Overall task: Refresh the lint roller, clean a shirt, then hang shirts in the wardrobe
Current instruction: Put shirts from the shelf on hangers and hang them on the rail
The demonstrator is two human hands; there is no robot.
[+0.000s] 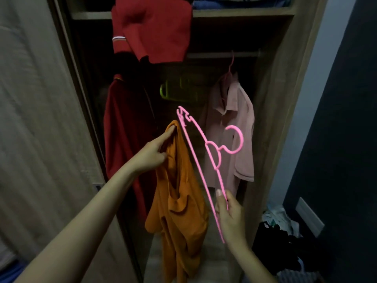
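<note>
Right hand [230, 215] pinches one end of the pink hanger [206, 160], tilted so its far tip aims beside the left hand's [155, 154] fingertips, which grip the orange shirt [179, 201] by its top, probably for threading.

No text, label, brand or number can be read anywhere in this view

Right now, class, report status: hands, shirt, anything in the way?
Left hand grips orange shirt. Right hand pinches pink hanger, not yet in shirt. Rail bare beside pink shirt.
</note>
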